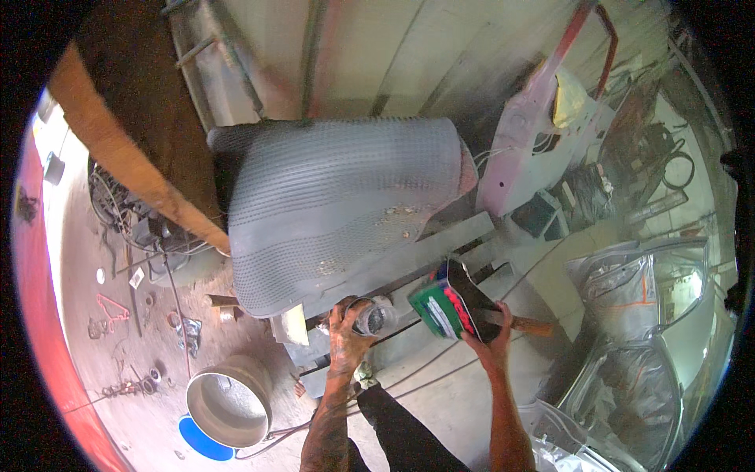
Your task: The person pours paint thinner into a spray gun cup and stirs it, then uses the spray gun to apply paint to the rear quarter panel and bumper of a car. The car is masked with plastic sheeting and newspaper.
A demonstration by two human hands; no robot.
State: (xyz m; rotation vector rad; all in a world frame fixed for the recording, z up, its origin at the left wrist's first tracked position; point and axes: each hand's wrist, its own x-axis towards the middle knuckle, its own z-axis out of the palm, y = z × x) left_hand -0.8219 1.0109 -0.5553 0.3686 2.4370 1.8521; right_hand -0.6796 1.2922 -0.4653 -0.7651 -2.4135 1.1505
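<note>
My left hand (344, 330), smeared with dark stains, is wrapped round a small round cup (363, 326). Grey matter shows inside the cup, and its mouth faces up toward me. To the right, my right hand (492, 337) grips the edge of a box-shaped green and black can (442, 309) with red and white markings. The can is tilted, a short gap away from the cup. Both are held over a grey slatted pallet (409, 318). A brown strip (532, 325) shows just right of my right hand; I cannot tell whether the hand touches it.
A ribbed grey mat (330, 204) lies folded over the pallet's far side. At lower left stands a pale bucket (258, 393) beside a blue lid (206, 439). Car door parts (629, 338) stand at right, and a pinkish door panel (503, 157) leans behind. A hose (425, 366) crosses the floor.
</note>
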